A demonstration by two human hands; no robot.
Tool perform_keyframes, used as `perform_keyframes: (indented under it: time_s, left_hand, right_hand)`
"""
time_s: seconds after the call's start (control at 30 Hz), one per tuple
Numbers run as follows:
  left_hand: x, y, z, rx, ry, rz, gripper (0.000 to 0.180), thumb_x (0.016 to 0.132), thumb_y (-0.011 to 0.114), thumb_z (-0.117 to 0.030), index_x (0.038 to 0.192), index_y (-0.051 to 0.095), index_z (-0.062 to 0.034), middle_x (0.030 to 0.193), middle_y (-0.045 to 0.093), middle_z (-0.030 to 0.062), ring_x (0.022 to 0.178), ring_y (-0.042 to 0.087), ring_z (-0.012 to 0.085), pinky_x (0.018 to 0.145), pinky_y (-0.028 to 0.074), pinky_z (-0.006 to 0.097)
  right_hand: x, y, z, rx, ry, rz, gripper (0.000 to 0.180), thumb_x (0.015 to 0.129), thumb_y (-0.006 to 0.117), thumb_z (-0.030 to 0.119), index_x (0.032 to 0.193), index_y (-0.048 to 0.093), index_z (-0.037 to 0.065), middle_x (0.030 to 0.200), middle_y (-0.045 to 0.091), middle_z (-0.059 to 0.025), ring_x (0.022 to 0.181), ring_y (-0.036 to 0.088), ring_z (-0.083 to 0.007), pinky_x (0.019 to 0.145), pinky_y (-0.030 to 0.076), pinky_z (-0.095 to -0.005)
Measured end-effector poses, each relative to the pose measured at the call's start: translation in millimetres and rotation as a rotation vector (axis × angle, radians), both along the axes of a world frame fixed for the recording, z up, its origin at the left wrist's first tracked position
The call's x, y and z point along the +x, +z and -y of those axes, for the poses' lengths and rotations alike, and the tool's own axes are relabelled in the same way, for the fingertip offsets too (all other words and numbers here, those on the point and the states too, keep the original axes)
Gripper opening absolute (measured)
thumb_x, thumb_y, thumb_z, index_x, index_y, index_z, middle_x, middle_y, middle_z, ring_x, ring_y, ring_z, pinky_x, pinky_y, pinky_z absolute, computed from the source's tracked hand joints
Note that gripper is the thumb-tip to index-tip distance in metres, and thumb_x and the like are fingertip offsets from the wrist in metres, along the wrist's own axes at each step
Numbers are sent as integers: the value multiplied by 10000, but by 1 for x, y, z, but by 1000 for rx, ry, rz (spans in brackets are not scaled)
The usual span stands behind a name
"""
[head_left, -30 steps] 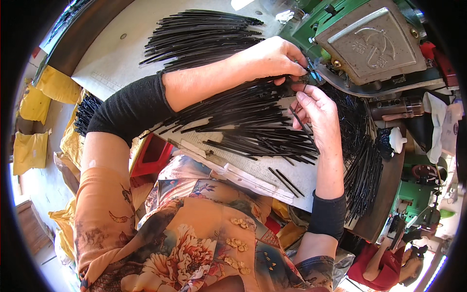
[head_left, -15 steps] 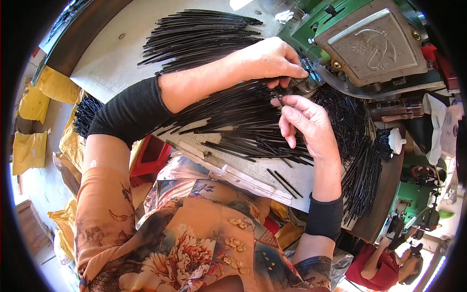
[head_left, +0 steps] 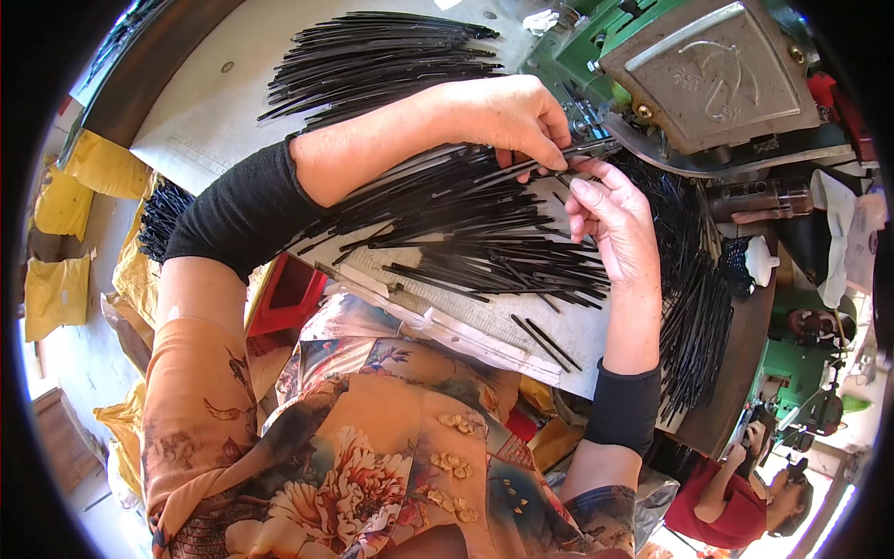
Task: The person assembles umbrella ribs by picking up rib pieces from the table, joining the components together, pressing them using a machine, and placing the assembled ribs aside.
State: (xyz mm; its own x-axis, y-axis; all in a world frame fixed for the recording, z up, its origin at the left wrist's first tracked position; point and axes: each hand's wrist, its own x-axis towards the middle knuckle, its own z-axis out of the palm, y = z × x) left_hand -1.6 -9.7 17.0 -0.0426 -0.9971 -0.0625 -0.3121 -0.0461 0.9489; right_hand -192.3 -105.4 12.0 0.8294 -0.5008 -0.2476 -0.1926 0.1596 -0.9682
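Observation:
My left hand (head_left: 520, 116) reaches across from the left, thumb and fingers pinched on a thin black rod (head_left: 590, 148) beside the machine's working end. Close below it, my right hand (head_left: 616, 216) has its thumb and index finger pinched together near the left fingertips. What sits in that pinch is too small to make out. Under both hands a loose pile of thin black rods (head_left: 494, 265) covers the worktable (head_left: 200, 102). Another bundle of black rods (head_left: 382, 61) lies beyond my left forearm.
A green machine (head_left: 582, 47) with a grey metal cover (head_left: 712, 84) stands at the far right. More black rods (head_left: 694, 345) hang over the table's right edge, near a white-capped container (head_left: 759, 263). A person in red (head_left: 717, 508) is at lower right. Yellow sacks (head_left: 60, 293) lie left.
My left hand has shifted slightly left, and a rod now shows running past its fingertips toward the machine. My right hand has moved right, its thumb and index finger drawn closer together.

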Motion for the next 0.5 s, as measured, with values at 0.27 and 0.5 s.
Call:
perform_keyframes:
  time_s: [0.27,0.5]
  left_hand:
    - [-1,3,-1,1,-53,27,304,790,656,-195,986,616,34,683,634,32,527,562,64,451,422,191]
    - [1,4,-1,33,-72,-61,316,794,660,-208,983,618,41,692,636,36,519,556,61,444,416,187]
  right_hand:
    - [-3,-3,7,86,4,44,288,836,609,149,1066,525,-3,775,623,-92,599,606,-118,499,507,-209]
    - [-12,-9,26,299,1,227,294,900,506,148,1141,485,-19,910,633,-211,670,655,-178,551,554,-247]
